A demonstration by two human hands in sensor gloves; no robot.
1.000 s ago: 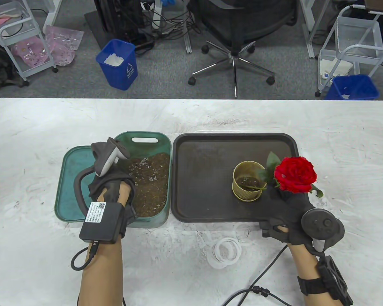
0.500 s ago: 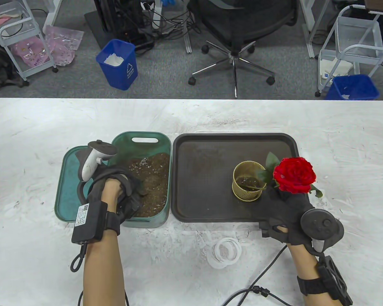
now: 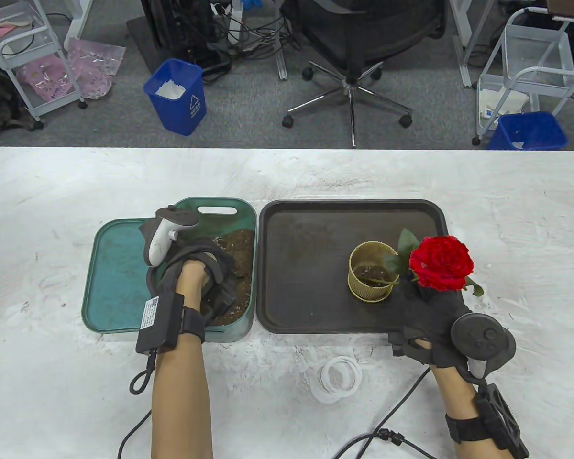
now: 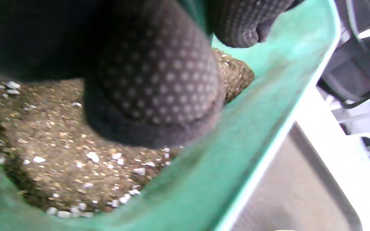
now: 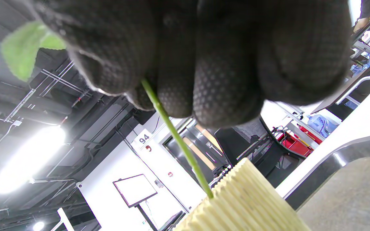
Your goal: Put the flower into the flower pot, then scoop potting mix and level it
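Two hands split the work in the table view. The right hand (image 3: 430, 311) pinches the flower (image 3: 441, 262) by its stem, apparently to keep it steady while the mix comes; the red bloom leans out right of the ribbed gold flower pot (image 3: 369, 277) on the dark tray (image 3: 311, 315). The left hand (image 3: 198, 277) curls down into the potting mix (image 3: 241, 248) in the green bin (image 3: 248, 215), beside its lid (image 3: 112, 277). I cannot tell whether it grips a scoop.

The left wrist view shows dotted fingers (image 4: 159, 86) bent over brown mix flecked white, against the bin's right wall.

In the right wrist view, fingertips (image 5: 223, 96) clamp the thin green stem (image 5: 175, 134), which runs into the pot's rim.
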